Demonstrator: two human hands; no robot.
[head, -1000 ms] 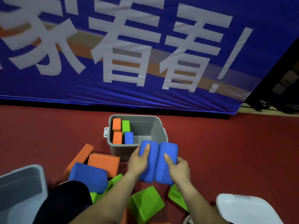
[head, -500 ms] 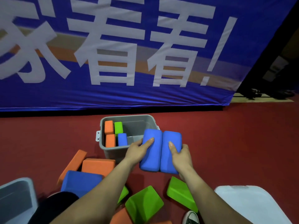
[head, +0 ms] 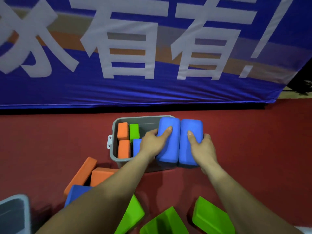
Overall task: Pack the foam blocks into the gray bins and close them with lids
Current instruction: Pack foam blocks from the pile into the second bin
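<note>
Two blue foam blocks are held side by side over the right part of the gray bin (head: 113, 149). My left hand (head: 152, 143) grips the left blue block (head: 169, 149), thumb on its top face. My right hand (head: 201, 147) grips the right blue block (head: 190, 129) the same way. Inside the bin stand two orange blocks (head: 122, 130), a green block (head: 134, 131) and a blue block (head: 137, 146), all at its left end. The bin's right side is hidden behind the held blocks.
Loose orange blocks (head: 101, 176), a blue block (head: 76, 193) and three green blocks (head: 211, 217) lie on the red floor near me. A second gray bin (head: 15, 213) sits at the bottom left. A blue banner (head: 152, 88) hangs behind the bin.
Both hands have carried the pair of blue blocks forward and up, from in front of the bin to over its right part. The camera has tilted and shifted.
</note>
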